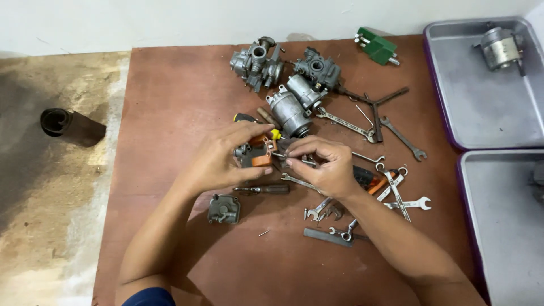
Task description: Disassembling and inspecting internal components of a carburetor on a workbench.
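My left hand [224, 156] grips a small grey carburetor body [245, 154] with an orange float [262, 160] on it, above the brown board [170, 113]. My right hand [323, 161] pinches a thin metal pin [279, 154] with fingertips, its tip touching the carburetor part. Both hands meet over the board's middle. A grey float bowl cover [224, 208] lies below my left wrist. A small dark-handled screwdriver [263, 189] lies under my hands.
Two carburetors [258, 61] [317, 69] and two grey cylinders [289, 110] lie at the back. Several wrenches [396, 192], a Y-shaped wrench [375, 110] and a green part [377, 46] are scattered right. Two grey trays [481, 102] [504, 226] stand at right. A dark tube [68, 126] lies on the floor.
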